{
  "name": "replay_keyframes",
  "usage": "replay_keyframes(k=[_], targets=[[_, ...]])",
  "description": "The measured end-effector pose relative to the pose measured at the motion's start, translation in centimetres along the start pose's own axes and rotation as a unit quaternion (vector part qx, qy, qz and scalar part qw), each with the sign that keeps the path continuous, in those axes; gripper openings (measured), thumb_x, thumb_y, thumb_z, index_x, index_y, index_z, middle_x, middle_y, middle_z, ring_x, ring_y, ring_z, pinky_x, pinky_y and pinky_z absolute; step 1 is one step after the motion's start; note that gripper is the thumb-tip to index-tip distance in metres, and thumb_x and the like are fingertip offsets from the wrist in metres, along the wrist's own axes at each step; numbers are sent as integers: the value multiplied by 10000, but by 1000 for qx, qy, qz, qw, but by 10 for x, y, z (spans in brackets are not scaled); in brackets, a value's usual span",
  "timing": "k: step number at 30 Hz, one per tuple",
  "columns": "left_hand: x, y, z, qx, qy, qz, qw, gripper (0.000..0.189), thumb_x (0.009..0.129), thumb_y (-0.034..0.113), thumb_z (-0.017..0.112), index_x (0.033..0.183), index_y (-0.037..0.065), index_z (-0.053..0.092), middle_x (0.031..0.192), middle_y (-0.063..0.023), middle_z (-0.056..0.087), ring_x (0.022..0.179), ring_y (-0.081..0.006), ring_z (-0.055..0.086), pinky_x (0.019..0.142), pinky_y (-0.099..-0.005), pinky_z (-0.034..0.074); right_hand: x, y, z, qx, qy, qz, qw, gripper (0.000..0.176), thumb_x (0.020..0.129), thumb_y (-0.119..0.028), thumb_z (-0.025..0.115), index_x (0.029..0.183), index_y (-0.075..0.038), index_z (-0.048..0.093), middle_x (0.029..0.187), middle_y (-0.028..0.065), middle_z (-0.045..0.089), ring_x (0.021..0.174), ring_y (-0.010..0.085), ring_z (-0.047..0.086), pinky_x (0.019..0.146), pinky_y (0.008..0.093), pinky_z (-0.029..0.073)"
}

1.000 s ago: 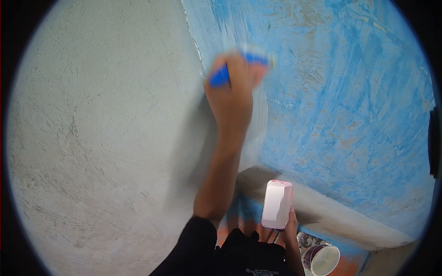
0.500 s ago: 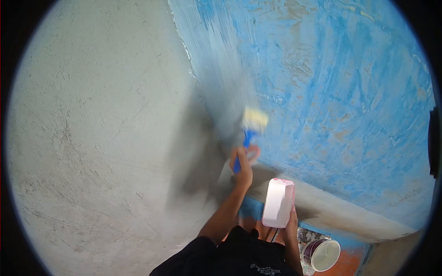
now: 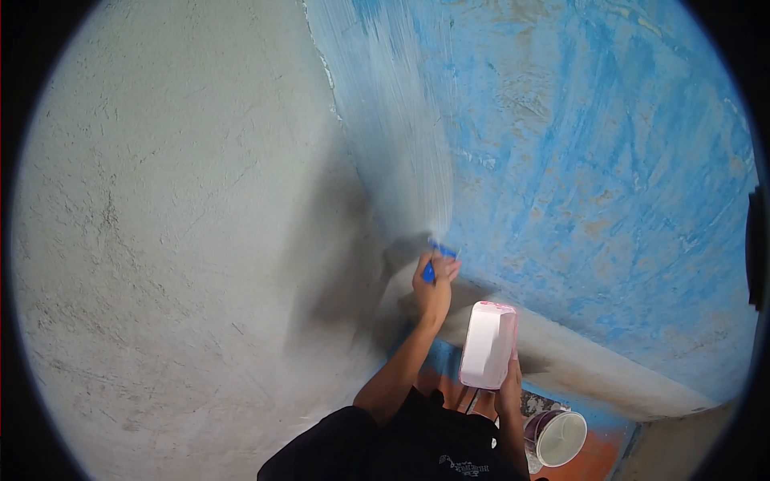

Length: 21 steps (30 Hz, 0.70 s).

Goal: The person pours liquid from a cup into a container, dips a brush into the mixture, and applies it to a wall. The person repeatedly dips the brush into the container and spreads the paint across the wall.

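Observation:
My left hand (image 3: pixel 437 275) is closed around the blue handle of a paintbrush (image 3: pixel 430 273), low on the blue wall (image 3: pixel 577 176) near the corner. The brush is tilted, and its bristles are hard to make out against the wall. Pale, streaky paint (image 3: pixel 401 144) runs down the blue surface above it. In my right hand (image 3: pixel 509 391) is a white rectangular paint tray (image 3: pixel 486 349) with pinkish edges, gripped by its lower right side. The tray is beside and below the brush, apart from it.
A grey plastered wall (image 3: pixel 184 200) fills the left side. Below the blue wall runs a pale ledge (image 3: pixel 609 358). A white bucket (image 3: pixel 561 439) stands on the blue and orange floor (image 3: pixel 600 457) at lower right. A dark object (image 3: pixel 755 248) shows at the right edge.
My left hand has shifted slightly, and the brush head has swung down from its raised, bristles-up position. Pale streaks now reach lower on the wall. The tray has moved up a little.

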<state>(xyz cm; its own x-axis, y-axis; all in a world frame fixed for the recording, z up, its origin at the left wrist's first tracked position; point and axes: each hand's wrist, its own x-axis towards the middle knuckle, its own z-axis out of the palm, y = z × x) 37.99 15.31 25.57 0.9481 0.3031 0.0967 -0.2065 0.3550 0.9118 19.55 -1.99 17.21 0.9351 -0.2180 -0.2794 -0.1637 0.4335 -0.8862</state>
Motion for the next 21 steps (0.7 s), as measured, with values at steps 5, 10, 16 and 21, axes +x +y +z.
replay_keyframes(k=[5,10,16,21], targets=[[1,148,45,-45,-75,159,983,294,1106,275,472,1068,-10,529,1112,-226,695,1035,-327,733,893,-436,610,6,26,-10,1,-18,-2,1000,603,1127,-424,346,1541,10,408,1470,131,514,1339,215,501,1120,338,393],[26,182,49,-107,-113,255,954,293,1114,292,439,1068,6,486,1164,-239,684,1063,-328,720,881,-453,615,9,36,-11,-2,-19,-3,1000,561,1134,-428,340,1492,-10,446,1381,109,585,1248,191,583,1050,343,469],[5,-31,-37,-34,-50,125,990,351,1116,298,422,1133,-32,537,1152,-226,685,1050,-306,712,861,-450,634,2,30,-6,16,-23,-9,1000,566,1132,-429,351,1497,-5,439,1400,115,575,1260,195,579,1055,344,467],[-64,-196,-131,114,5,-26,993,321,1107,276,477,1201,-16,571,1156,-202,704,1048,-267,714,852,-424,633,-4,17,-11,-11,-3,-20,1000,577,1130,-428,362,1518,-6,421,1445,119,544,1309,202,541,1098,348,433]])
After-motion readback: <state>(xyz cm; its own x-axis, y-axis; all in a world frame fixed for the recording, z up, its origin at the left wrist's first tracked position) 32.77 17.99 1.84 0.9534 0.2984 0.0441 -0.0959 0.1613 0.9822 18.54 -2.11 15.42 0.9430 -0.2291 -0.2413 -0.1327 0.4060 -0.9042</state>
